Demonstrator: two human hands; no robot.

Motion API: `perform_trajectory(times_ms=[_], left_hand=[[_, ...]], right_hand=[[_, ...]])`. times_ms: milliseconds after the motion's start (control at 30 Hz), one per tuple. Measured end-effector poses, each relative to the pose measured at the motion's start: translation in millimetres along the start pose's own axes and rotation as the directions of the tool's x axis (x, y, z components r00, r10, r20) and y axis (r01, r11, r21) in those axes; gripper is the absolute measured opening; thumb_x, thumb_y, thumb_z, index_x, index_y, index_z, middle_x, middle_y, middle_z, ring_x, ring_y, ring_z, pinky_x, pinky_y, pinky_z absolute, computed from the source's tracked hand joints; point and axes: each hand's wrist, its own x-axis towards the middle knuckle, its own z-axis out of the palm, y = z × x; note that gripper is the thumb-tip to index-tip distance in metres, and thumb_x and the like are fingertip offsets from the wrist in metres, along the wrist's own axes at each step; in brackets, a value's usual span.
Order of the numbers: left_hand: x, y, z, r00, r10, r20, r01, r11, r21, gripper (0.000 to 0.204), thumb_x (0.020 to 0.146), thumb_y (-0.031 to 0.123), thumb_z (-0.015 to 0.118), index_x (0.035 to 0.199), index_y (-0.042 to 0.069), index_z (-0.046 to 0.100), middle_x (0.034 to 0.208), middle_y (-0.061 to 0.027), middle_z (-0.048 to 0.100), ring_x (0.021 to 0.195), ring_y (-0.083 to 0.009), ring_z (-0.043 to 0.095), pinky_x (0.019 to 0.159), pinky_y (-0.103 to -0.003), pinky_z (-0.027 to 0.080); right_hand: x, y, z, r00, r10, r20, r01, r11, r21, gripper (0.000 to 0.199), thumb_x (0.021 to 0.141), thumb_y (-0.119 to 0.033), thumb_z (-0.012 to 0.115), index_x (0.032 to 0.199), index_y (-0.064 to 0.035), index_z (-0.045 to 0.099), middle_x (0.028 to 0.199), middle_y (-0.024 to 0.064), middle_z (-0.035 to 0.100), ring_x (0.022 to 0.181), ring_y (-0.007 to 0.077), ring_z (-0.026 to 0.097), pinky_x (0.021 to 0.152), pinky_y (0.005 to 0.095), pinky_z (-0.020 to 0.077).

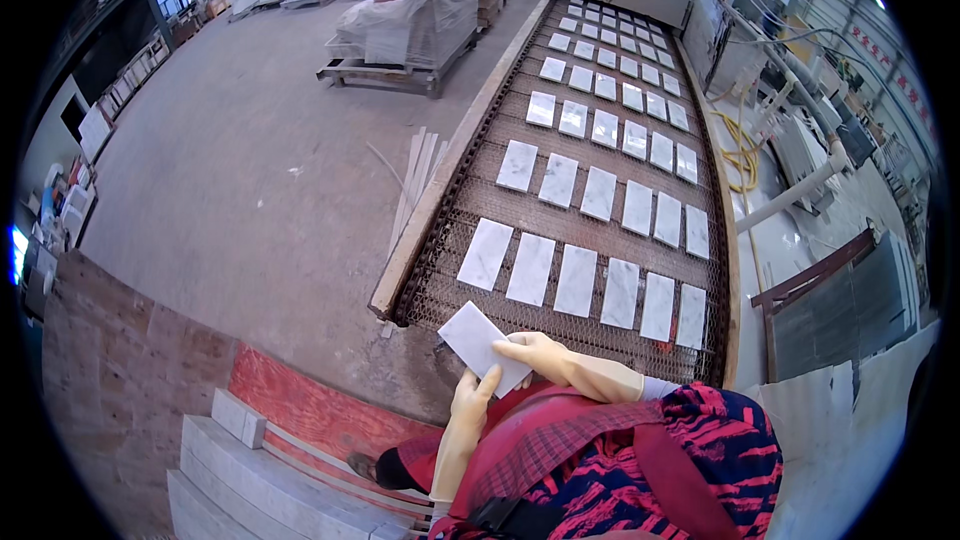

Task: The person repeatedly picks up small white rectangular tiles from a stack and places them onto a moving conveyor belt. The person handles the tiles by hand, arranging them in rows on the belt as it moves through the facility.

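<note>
left hand point(472, 398): pinching white tile point(472, 333) at its near edge, thumb on top | right hand point(540, 353): pinching the same tile's right side | white tile: jutting ahead-left from both hands | mesh conveyor point(560, 325) bearing rows of marbled tiles point(577, 280): ahead of right hand | pale stone blocks point(245, 470): left of left hand

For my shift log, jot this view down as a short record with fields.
Held item: pale slab, rectangular, tilted
Left hand: gloved, gripping its lower edge
Right hand: gloved, gripping its right edge
Mesh belt: bears rows of similar slabs
Nearest row: six
Left of belt: plastic-wrapped stack
Right of belt: yellow hose
</note>
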Motion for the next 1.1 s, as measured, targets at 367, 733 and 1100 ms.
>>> perform_trajectory(times_ms=[367,733,1100], left_hand=[[-8,-13,-8,0.999,-0.01,-0.03,0.01,1.0,-0.02,0.058,0.101,0.03,0.07,0.141,-0.007,0.052,0.128,-0.0114,0.064,0.115,-0.0177,0.06,0.102,-0.033,0.047],[-18,-6,-3,1.0,0.0,-0.01,0.0,1.0,-0.013,0.056,0.102,0.031,0.069,0.141,-0.005,0.052,0.124,-0.0095,0.064,0.112,-0.016,0.06,0.101,-0.032,0.047],[-24,-18,-6,1.0,-0.002,-0.031,0.002,1.0,-0.017,0.054,0.102,0.03,0.069,0.139,-0.006,0.053,0.125,-0.0097,0.063,0.113,-0.0156,0.06,0.1,-0.032,0.047]], right_hand=[[-9,-2,11,0.999,0.033,-0.017,-0.034,0.998,-0.046,0.052,0.102,-0.048,0.065,0.125,-0.0018,0.068,0.091,0.0072,0.073,0.068,0.0151,0.067,0.06,0.0285,0.0539],[-9,9,11,1.0,0.002,0.018,-0.002,0.999,-0.032,0.049,0.103,-0.048,0.063,0.12,-0.0025,0.068,0.092,0.0069,0.073,0.07,0.0155,0.068,0.06,0.029,0.0544],[-14,17,15,1.0,-0.01,0.014,0.011,1.0,-0.014,0.05,0.102,-0.051,0.062,0.118,-0.0041,0.069,0.089,0.0066,0.073,0.066,0.0147,0.067,0.058,0.0275,0.0531]])
